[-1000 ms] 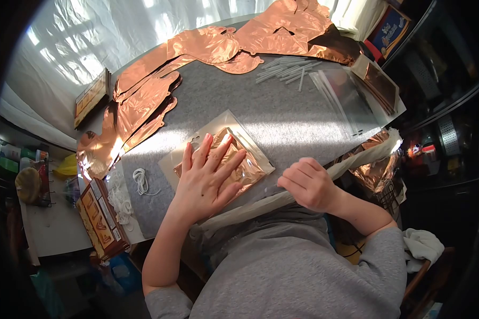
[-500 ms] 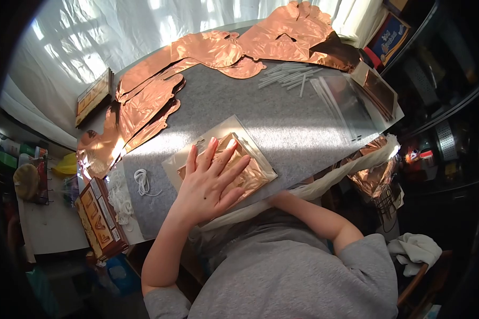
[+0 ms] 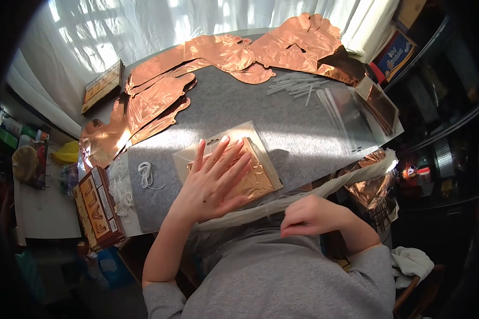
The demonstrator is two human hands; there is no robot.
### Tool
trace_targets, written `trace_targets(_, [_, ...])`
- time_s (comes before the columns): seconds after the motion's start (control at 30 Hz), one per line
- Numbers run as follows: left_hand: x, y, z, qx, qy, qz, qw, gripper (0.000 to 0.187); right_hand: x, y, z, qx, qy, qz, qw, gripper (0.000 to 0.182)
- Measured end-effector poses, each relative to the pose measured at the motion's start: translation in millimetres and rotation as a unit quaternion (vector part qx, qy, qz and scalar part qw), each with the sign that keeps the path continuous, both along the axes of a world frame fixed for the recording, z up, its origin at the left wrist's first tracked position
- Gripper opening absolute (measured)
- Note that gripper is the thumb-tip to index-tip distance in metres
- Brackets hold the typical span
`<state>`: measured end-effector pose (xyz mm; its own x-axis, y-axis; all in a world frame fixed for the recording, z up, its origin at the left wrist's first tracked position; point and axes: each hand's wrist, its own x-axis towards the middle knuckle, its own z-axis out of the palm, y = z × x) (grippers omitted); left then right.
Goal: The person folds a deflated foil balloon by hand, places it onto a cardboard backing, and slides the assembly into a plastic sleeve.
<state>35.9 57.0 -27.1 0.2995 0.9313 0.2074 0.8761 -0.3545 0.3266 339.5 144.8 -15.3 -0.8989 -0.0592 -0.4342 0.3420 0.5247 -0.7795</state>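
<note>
A clear packet of folded copper foil (image 3: 253, 173) lies flat on the grey felt mat (image 3: 303, 127), near the table edge closest to the person. The left hand (image 3: 213, 183) rests on top of it, palm down and fingers spread, pressing rather than gripping. The right hand (image 3: 308, 215) hovers off the mat just past the table edge, to the right of the packet and apart from it, fingers loosely curled around nothing visible. Farther out, copper foil balloons (image 3: 218, 56) line the far edge, white straws (image 3: 295, 85) and clear sleeves (image 3: 351, 111) lie to the right, and a coil of white string (image 3: 145, 173) sits to the left.
</note>
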Motion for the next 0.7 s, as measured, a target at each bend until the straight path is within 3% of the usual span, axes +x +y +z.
trace_targets(0.03, [1, -3, 5, 0.054, -0.008, -0.01, 0.998, 0.071, 2, -1, 4, 0.003, 0.001, 0.002, 1.0, 0.045])
trace_targets(0.07, [1, -6, 9, 0.108, -0.016, -0.02, 0.994, 0.063, 3, -2, 7, 0.138, 0.183, -0.071, 0.971, 0.048])
trace_targets(0.1, [0, -12, 10, 0.111, -0.014, -0.018, 0.994, 0.063, 4, -3, 8, 0.264, 0.355, -0.14, 0.886, 0.052])
trace_targets(0.13, [-3, -22, 9, 0.135, -0.052, -0.005, 0.99, 0.05, -4, 0, 9, 0.332, 0.342, -0.145, 0.867, 0.058])
trace_targets(0.2, [-8, -47, 12, 0.145, -0.116, 0.035, 0.982, 0.032, -8, 8, -4, 0.357, 0.331, -0.125, 0.865, 0.059])
trace_targets(0.27, [-15, -77, 9, 0.132, -0.141, 0.066, 0.979, 0.031, -8, 15, -22, 0.376, 0.321, -0.103, 0.863, 0.063])
trace_targets(0.33, [-23, -108, -1, 0.058, -0.124, 0.111, 0.984, 0.044, -8, 17, -35, 0.369, 0.351, -0.114, 0.853, 0.06])
trace_targets(0.4, [-15, -123, -10, 0.068, -0.097, 0.132, 0.984, 0.045, -8, 18, -41, 0.359, 0.378, -0.128, 0.844, 0.058])
trace_targets(0.5, [3, -131, -26, 0.066, -0.105, 0.183, 0.975, 0.042, -12, 19, -42, 0.341, 0.415, -0.158, 0.828, 0.042])
trace_targets(0.57, [9, -128, -40, 0.146, -0.114, 0.22, 0.958, 0.029, -16, 17, -41, 0.323, 0.413, -0.225, 0.822, 0.023])
trace_targets(0.7, [16, -117, -58, 0.206, -0.107, 0.259, 0.937, 0.024, -28, 11, -40, 0.323, 0.395, -0.297, 0.807, 0.017])
